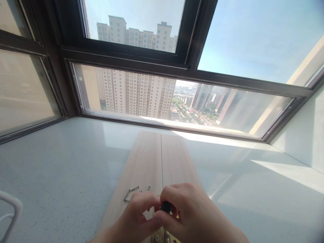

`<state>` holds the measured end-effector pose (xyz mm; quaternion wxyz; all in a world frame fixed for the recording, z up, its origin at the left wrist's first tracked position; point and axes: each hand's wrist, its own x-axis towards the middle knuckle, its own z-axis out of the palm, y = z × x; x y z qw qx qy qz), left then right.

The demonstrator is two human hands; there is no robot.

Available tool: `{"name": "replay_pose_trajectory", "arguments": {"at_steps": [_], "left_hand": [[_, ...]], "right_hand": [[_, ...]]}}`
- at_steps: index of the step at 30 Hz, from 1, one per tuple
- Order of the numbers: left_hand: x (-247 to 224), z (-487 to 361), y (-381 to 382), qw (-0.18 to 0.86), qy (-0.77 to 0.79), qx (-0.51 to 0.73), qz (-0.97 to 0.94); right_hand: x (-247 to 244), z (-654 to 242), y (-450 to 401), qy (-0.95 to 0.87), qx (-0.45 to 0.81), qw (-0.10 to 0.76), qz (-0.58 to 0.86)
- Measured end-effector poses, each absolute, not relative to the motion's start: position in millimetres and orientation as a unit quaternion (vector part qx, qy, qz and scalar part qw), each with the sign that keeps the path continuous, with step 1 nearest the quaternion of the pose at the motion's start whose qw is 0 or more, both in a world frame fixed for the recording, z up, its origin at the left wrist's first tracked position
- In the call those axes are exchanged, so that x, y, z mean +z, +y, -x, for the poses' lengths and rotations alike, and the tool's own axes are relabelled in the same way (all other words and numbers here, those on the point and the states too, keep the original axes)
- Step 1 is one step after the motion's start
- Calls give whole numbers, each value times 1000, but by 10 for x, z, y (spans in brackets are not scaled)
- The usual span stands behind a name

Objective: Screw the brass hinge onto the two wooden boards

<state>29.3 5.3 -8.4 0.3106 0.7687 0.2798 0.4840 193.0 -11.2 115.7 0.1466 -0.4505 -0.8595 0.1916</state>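
Note:
My right hand is closed around a short black handle, which looks like that of a screwdriver; its lower end is hidden. Close against it, my left hand has thumb and forefinger pinched together, and what lies between the fingertips cannot be made out. Below both hands a brass-coloured hinge lies over the seam between two pale wood boards, the left board and the right board. Several screws are scattered on the left board, just beyond my left hand.
The boards lie lengthwise on a speckled white sill. Beyond them stands a dark window frame with tall buildings outside. A white curved rod or tube is at the lower left. A white wall bounds the right side.

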Motion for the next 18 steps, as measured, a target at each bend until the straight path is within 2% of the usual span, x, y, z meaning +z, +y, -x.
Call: {"name": "replay_pose_trajectory", "arguments": {"at_steps": [7,18], "left_hand": [[-55,-324,77,341,255,494,-758],[-94,-337,77,303,249,471,-790]], "right_hand": [[1197,-1932,-120,-864,195,130,446],[1111,-1945,-114,-862,161,132,461]]}}
